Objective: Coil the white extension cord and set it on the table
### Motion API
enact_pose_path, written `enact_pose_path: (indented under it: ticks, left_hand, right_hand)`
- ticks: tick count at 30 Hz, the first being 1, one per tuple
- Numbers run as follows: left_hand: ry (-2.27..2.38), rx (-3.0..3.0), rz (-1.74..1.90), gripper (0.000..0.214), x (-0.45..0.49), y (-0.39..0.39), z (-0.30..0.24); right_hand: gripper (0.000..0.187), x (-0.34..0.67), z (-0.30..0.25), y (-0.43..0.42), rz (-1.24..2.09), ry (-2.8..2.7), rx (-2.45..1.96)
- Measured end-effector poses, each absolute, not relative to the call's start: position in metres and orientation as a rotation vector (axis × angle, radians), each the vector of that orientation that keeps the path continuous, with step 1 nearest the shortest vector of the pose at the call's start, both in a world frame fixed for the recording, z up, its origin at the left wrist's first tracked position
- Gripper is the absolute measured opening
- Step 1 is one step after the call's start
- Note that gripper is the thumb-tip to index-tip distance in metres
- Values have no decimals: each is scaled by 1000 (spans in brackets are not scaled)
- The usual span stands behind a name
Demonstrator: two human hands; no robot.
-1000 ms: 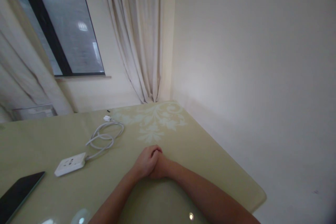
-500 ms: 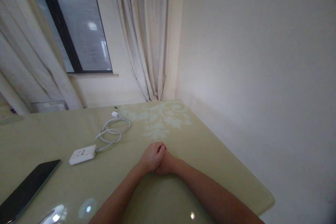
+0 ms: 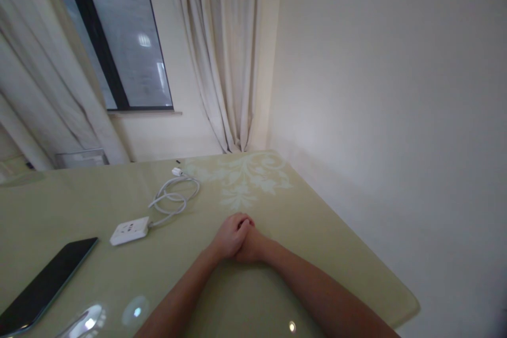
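Note:
My left hand (image 3: 228, 236) and my right hand (image 3: 250, 245) are clasped together on the pale green tabletop (image 3: 309, 243). The left fingers fold over the right hand, and its thumb lies on top. Most of the right fingers are hidden under the left hand. No object shows between the two palms. To the left of my hands lies a white power strip (image 3: 130, 230), and its coiled white cord (image 3: 174, 198) ends in a white plug (image 3: 176, 171).
A dark flat tablet-like device (image 3: 49, 280) lies at the left of the table. Behind the table hang beige curtains (image 3: 225, 53) beside a window (image 3: 127, 31). A plain wall (image 3: 388, 90) runs along the right side. A tiny dark item (image 3: 178, 161) sits near the far edge.
The view has turned slightly left, so the table items appear a little farther right. My clasped hands have kept their hold and place.

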State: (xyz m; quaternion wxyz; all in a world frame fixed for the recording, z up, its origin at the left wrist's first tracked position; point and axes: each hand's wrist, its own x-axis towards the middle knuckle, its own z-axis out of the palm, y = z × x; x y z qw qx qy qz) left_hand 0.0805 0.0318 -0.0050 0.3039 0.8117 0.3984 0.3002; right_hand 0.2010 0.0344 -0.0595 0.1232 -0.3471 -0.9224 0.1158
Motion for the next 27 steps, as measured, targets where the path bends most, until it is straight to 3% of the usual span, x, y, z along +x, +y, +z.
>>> enact_pose_path:
  ticks: [6, 10, 11, 14, 17, 21, 24, 27]
  left_hand:
    - [1062, 2175, 790, 38, 83, 29, -4]
    - [1202, 2213, 825, 41, 72, 41, 3]
    - [1283, 2212, 859, 41, 64, 46, 6]
    - [1562, 2210, 982, 43, 31, 60, 12]
    - [2028, 2348, 1076, 55, -7, 66, 11]
    - [2574, 2212, 917, 65, -43, 70, 1]
    - [2499, 2258, 642, 51, -58, 80, -1]
    - [2301, 2324, 680, 45, -64, 90, 11]
  right_hand:
    - [47, 199, -54, 33, 366, -2712, -975]
    - [25, 201, -37, 27, 342, -2621, -1021]
    - [20, 202, -32, 26, 358, -2621, -1030]
    - [31, 204, -21, 21, 358, -2654, -1020]
    - [31, 205, -17, 18, 298, -2656, -1003]
    - [33, 204, -17, 18, 302, -2653, -994]
    - [32, 204, -17, 19, 341, -2635, -1004]
    - [26, 205, -18, 20, 438, -2506, -1061]
